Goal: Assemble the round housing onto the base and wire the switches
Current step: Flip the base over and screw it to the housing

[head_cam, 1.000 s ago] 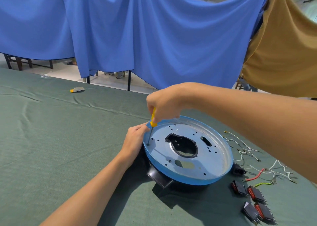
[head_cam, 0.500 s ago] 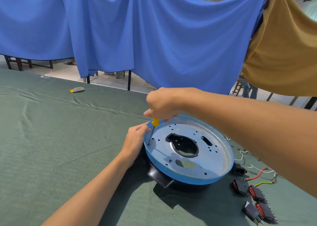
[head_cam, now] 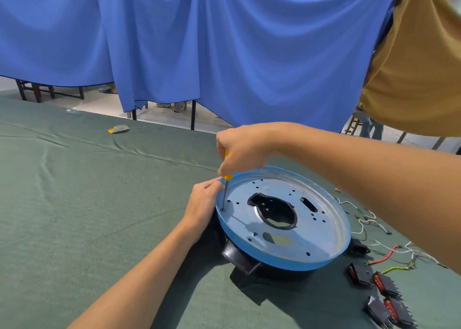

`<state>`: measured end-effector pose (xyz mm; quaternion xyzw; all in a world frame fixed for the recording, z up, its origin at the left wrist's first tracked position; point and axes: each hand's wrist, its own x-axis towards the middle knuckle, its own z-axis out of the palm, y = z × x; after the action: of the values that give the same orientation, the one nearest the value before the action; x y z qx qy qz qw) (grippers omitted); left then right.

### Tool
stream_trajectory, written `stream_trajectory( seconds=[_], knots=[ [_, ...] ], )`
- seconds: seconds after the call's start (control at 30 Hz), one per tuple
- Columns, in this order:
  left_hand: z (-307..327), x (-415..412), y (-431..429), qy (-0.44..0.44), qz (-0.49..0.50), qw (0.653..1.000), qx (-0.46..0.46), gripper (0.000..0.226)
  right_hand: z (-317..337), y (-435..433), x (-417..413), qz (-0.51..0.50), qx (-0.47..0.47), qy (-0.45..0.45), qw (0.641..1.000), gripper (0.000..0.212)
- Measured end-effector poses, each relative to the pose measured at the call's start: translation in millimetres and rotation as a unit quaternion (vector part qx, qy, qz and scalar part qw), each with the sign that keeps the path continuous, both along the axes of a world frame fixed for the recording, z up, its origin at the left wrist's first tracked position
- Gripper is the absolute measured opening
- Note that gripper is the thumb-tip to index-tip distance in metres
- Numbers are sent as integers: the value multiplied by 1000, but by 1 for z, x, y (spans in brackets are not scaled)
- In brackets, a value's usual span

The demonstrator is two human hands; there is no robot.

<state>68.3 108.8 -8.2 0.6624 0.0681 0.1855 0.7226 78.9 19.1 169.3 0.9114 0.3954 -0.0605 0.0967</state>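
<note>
A round metal housing (head_cam: 321, 231) with a blue rim and a dark centre opening sits on a black base (head_cam: 239, 258) on the green table. My right hand (head_cam: 243, 149) grips a yellow-handled screwdriver (head_cam: 226, 189) held upright, its tip in a hole at the housing's left edge. My left hand (head_cam: 203, 204) presses against the housing's left rim, fingertips beside the screwdriver shaft. Several black and red rocker switches (head_cam: 385, 285) lie on the cloth to the right. Loose white, red and yellow-green wires (head_cam: 384, 257) are spread next to them.
The table is covered by a green cloth (head_cam: 74, 204). A small yellow and grey object (head_cam: 119, 129) lies far back on the left. Blue fabric (head_cam: 224, 41) and tan fabric (head_cam: 419, 66) hang behind the table. A black socket part (head_cam: 359, 249) rests by the housing's right side.
My right hand has turned and shifted slightly on the screwdriver handle while the tip stays in the same hole. My left hand and the housing have stayed put.
</note>
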Motion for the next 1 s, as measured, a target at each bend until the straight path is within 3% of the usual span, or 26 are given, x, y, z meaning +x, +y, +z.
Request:
stream_trajectory(
  seconds=[0.07, 0.17, 0.33, 0.5, 0.57, 0.67, 0.77, 0.83, 0.87, 0.93, 1.0],
  knots=[
    [-2, 1, 2, 0, 1, 1000, 16, 43, -2, 1, 0, 18, 19, -12, 1000, 31],
    [-2, 0, 0, -5, -4, 1000, 23, 51, -13, 1, -2, 17, 67, -66, 995, 21],
    [0, -1, 0, -4, 1, 1000, 11, 38, 6, -2, -5, -26, -6, 26, 999, 34],
    [2, -3, -1, 4, -9, 1000, 15, 41, -10, -4, -1, -13, 55, -43, 997, 21],
    [3, -3, -2, -1, -5, 1000, 3, 24, -3, -4, -3, -30, 18, -15, 999, 35],
    [3, -4, -2, 5, -1, 1000, -6, 23, 7, -5, -3, -38, -12, 31, 999, 29],
    [3, -4, -2, 11, -4, 1000, 6, 44, -7, -5, -1, -11, 48, -24, 998, 28],
    [4, -4, -3, 8, -12, 1000, 7, 30, -15, -3, -1, -26, 81, -52, 995, 24],
    [7, -6, -4, 5, -16, 1000, -2, 21, -13, -3, 0, -37, 73, -43, 996, 25],
    [9, -8, -5, -2, -13, 1000, -15, 33, -2, -3, 1, -56, 28, 6, 998, 29],
    [6, -7, -4, -4, -11, 1000, -18, 29, 5, -3, 1, -46, 8, 28, 998, 28]
  ],
)
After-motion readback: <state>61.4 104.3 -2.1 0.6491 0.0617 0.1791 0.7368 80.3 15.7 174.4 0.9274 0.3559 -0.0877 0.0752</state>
